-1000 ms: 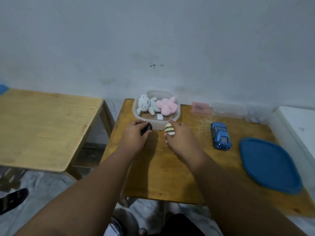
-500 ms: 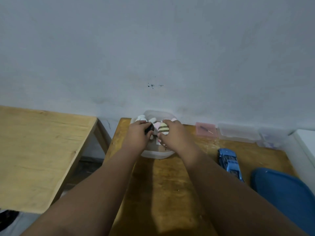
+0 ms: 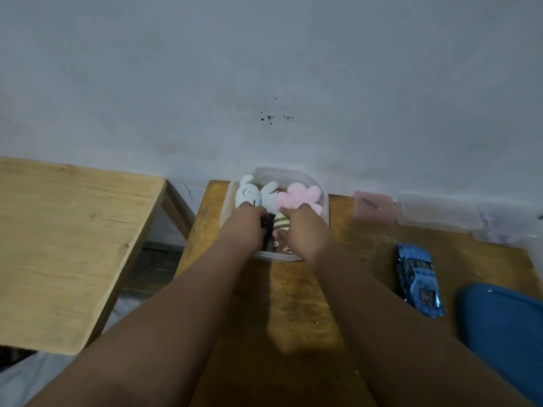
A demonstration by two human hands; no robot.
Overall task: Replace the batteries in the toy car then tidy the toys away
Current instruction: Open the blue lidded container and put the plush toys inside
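Head view puts two wooden tables before you: a pale, smooth one (image 3: 67,248) to your left and a darker, scuffed one (image 3: 293,324) under your arms. On the darker top at far right lies a rounded blue plastic lid (image 3: 505,330). At its back edge against the wall stands a translucent, round-cornered plastic tub (image 3: 320,186). A glossy blue toy car (image 3: 418,277) rests on the wood between tub and lid, long axis running away from you, tilted slightly left; which end is its nose you cannot tell. Inside the tub lie a fluffy white plush (image 3: 252,193) and a pink plush (image 3: 299,198). Your left hand (image 3: 245,224) is curled around a small dark object (image 3: 266,230) over the tub; your right hand (image 3: 302,229) pinches a cream egg-shaped toy with brown stripes (image 3: 281,223).
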